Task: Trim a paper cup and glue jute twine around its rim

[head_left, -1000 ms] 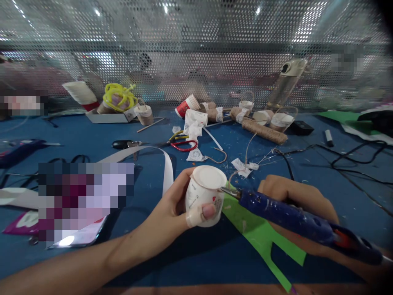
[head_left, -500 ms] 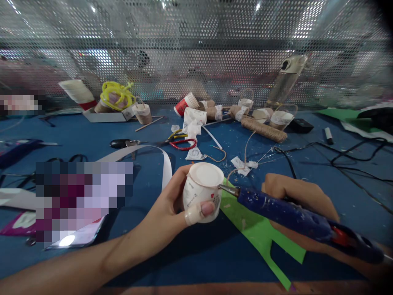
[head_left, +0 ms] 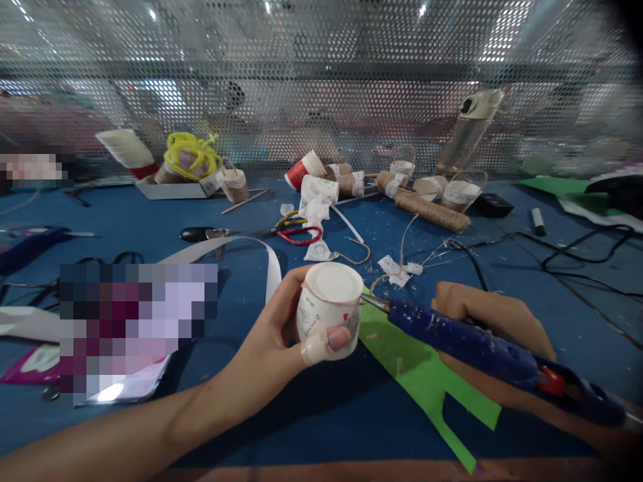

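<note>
A white printed paper cup [head_left: 326, 314], base upward, is gripped by my left hand [head_left: 294, 345], whose thumb wears a bandage and presses the cup's near side. Twine runs around the rim of the cup's base. In my right hand [head_left: 495, 328] is a blue glue gun [head_left: 457, 341], its metal nozzle pointing left at the cup's upper right edge; whether it touches the cup I cannot tell. Beneath the nozzle a strand of twine leads back to scraps of paper [head_left: 399, 269]. A cut piece of green paper [head_left: 416, 375] lies under the glue gun.
Behind are scissors [head_left: 300, 234], a twine roll [head_left: 432, 211], stacked red cups [head_left: 305, 169], small twine-wrapped cups [head_left: 462, 193] and a clear bottle [head_left: 467, 137] against a perforated metal screen [head_left: 351, 80]. Black cables [head_left: 577, 254] cross the right. Another glue gun [head_left: 35, 248] and a phone [head_left: 151, 381] lie left.
The cup in my left hand has shifted slightly left and up, turning a little. The glue gun's nozzle has risen slightly along the cup's edge.
</note>
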A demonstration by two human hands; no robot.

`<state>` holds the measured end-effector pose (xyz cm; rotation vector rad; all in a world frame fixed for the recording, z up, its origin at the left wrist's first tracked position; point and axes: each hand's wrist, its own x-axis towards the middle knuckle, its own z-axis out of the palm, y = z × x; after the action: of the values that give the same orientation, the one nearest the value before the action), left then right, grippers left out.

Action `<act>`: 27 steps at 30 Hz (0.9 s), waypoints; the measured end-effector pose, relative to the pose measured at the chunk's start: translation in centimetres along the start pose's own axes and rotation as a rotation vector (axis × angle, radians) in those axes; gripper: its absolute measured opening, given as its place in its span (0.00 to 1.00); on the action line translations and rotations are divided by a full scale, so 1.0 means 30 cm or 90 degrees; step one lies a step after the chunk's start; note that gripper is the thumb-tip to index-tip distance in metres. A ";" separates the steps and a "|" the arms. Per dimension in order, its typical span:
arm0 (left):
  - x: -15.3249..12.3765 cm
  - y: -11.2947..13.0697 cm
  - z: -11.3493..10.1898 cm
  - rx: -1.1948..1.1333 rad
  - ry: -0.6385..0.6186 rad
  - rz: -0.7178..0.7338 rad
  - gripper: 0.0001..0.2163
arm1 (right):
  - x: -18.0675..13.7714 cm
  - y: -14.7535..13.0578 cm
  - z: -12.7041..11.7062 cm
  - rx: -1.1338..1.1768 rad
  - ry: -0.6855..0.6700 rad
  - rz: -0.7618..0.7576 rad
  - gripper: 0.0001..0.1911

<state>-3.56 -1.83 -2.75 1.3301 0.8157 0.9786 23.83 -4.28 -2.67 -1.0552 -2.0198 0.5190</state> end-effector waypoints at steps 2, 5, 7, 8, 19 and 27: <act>0.001 -0.001 -0.001 0.009 0.006 0.001 0.23 | -0.001 -0.003 0.001 -0.002 -0.004 0.002 0.16; 0.003 0.001 0.002 0.028 0.017 -0.007 0.25 | -0.003 -0.010 0.006 -0.003 -0.002 0.005 0.16; 0.003 0.003 0.004 0.035 0.020 -0.009 0.25 | -0.004 -0.016 0.011 -0.012 0.004 0.001 0.16; 0.003 0.003 0.005 0.036 0.021 -0.005 0.25 | -0.004 -0.018 0.014 -0.017 0.007 0.000 0.16; 0.012 0.001 0.014 0.073 0.046 0.018 0.26 | -0.017 0.009 0.030 -0.003 0.004 -0.023 0.19; 0.005 0.004 0.014 0.089 0.061 0.028 0.27 | -0.019 0.010 0.041 0.020 0.031 -0.031 0.18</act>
<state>-3.13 -1.87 -2.59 1.4352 0.9456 1.0416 23.22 -4.58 -3.88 -0.9881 -1.9832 0.4936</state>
